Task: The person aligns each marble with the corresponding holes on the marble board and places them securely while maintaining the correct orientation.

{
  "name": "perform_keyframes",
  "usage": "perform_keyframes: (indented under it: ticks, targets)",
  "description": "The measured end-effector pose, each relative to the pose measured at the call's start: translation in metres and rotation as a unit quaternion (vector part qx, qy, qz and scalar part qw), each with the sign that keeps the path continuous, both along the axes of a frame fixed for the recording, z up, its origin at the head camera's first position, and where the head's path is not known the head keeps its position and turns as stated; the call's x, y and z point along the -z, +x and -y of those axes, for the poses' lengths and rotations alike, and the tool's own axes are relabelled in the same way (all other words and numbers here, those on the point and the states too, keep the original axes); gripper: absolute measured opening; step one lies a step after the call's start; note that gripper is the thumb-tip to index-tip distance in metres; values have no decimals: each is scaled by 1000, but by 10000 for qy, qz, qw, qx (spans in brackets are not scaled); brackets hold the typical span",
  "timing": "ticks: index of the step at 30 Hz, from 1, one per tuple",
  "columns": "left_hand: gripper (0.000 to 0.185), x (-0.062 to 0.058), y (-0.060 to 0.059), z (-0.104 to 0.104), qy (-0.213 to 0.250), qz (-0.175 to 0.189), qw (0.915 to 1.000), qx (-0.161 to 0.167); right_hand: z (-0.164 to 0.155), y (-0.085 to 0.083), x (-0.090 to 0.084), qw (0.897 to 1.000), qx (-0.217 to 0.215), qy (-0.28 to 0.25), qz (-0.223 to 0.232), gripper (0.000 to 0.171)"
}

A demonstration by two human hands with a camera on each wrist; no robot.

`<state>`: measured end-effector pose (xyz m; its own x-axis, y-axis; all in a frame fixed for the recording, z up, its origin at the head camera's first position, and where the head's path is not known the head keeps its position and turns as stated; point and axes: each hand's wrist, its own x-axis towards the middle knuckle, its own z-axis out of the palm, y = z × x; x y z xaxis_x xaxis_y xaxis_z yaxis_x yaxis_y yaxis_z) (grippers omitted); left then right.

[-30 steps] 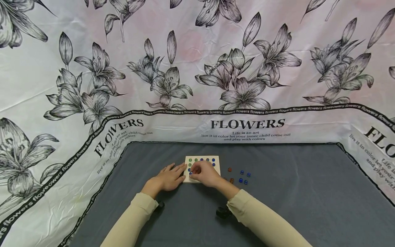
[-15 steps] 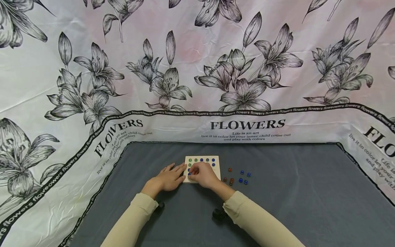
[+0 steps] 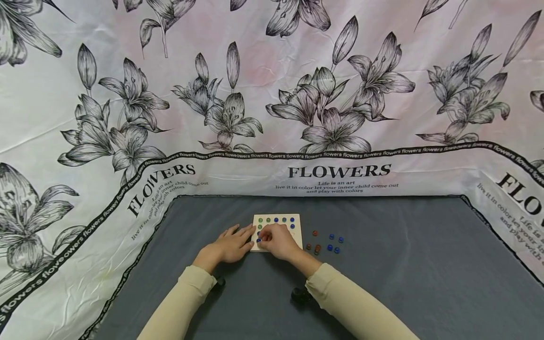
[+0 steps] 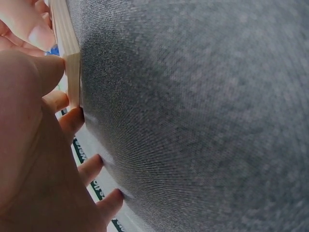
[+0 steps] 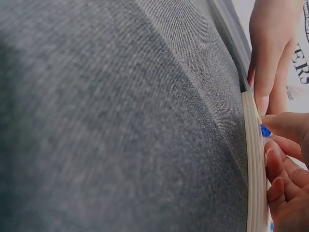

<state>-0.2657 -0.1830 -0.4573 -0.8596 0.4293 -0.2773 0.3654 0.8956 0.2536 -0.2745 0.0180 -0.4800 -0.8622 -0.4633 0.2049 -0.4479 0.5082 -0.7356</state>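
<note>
Sleeves: your two beige forearms reach in over the grey cloth [image 3: 382, 264].
Left hand: your left hand [image 3: 227, 245] lies flat, fingers straight, fingertips touching the wooden board's [image 3: 296, 222] left edge.
Right hand: your right hand [image 3: 276, 241] rests on the board, fingers curled, pinching a blue bead [image 5: 265, 130] at its near-left corner.
Loose beads: red and blue beads [image 3: 327, 242] lie just right of the board.
Backdrop: flower-printed sheet [image 3: 272, 94] behind.
</note>
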Motion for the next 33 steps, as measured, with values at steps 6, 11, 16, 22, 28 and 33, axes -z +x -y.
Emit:
perform_keyframes:
  ticks: [6,11,16,22,28,33]
  targets:
    - [56,4,-1,1,31,-76,10000,-5,-7,7,-6,9994,-305,139,-87,22]
    - [58,8,-3,2,28,-73,10000,-19,-14,13,-11,9983,-494,280,-117,24]
    - [59,17,-7,4,52,-82,9999,-56,-21,20,-19,9970,-532,532,-198,26]
    - [59,20,-8,6,57,-123,9999,-28,-32,30,-26,9944,-611,799,-322,28]
    - [59,14,-2,5,21,-104,9999,-13,-47,43,-32,9934,-685,759,-522,28]
    - [59,13,0,6,33,-168,9999,9,-61,51,-36,9933,-700,664,-635,28]
